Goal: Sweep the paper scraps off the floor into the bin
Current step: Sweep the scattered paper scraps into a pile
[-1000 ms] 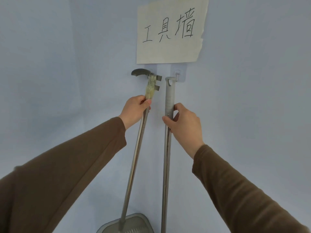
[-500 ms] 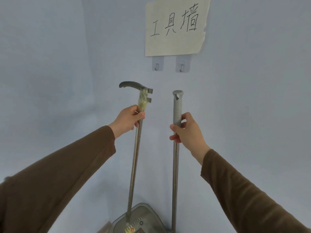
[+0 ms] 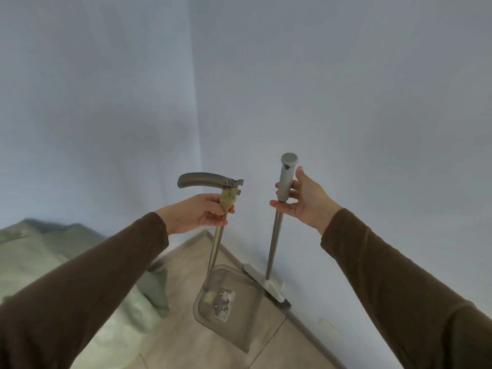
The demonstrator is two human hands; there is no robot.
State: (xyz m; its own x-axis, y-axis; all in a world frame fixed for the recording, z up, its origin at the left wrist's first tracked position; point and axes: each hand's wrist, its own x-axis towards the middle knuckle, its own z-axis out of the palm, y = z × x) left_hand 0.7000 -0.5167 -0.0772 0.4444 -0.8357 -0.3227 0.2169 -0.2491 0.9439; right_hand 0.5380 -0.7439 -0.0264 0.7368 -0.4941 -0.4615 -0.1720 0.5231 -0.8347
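Note:
My left hand (image 3: 198, 214) grips the metal pole of a long-handled dustpan just under its curved grey handle (image 3: 205, 180). The grey dustpan tray (image 3: 234, 304) hangs low over the wooden floor, with a sticker on it. My right hand (image 3: 303, 202) holds the grey grip of the broom (image 3: 286, 177) near its top, fingers loosely wrapped. The broom's pale head (image 3: 266, 284) sits by the wall's base, right of the tray. No paper scraps or bin show.
Pale blue walls meet in a corner straight ahead. A grey-green cloth-covered mass (image 3: 53, 262) fills the lower left. Wooden floor (image 3: 186, 336) runs between it and the skirting (image 3: 314, 339) along the right wall.
Both tools came off the wall hooks and moved down and away from the wall. The view tilted down: the paper sign and hooks are gone, and the floor, tray and broom head now show.

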